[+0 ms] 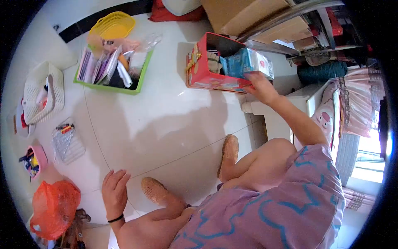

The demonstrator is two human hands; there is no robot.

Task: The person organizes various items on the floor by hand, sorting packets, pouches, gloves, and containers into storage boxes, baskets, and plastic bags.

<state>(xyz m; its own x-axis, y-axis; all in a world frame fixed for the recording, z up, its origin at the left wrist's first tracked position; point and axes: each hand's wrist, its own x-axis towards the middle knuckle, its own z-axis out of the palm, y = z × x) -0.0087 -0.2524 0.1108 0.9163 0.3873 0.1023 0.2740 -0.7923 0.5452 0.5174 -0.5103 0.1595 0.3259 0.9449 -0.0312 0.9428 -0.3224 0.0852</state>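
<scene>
Red, patterned, open-topped box (219,81) with blue packets (237,65) inside

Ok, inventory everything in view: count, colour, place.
Bin: 1, green, upper left
Papers: several, mixed, in bin
Low basket: 1, yellow, behind bin
Tall basket: 1, white, far left
Tray: 1, clear, left
Tub: 1, pink, left
Plastic bag: 1, red, lower left
Box: 1, red, upper centre
Packets: several, blue/white, in box
Cardboard: some, brown, top
Roll: 1, dark green, right
Shoes: 2, tan, on feet
Garment: 1, mauve, bottom
Left hand: 1, open, lower left
Right hand: 1, bare, at box
</scene>
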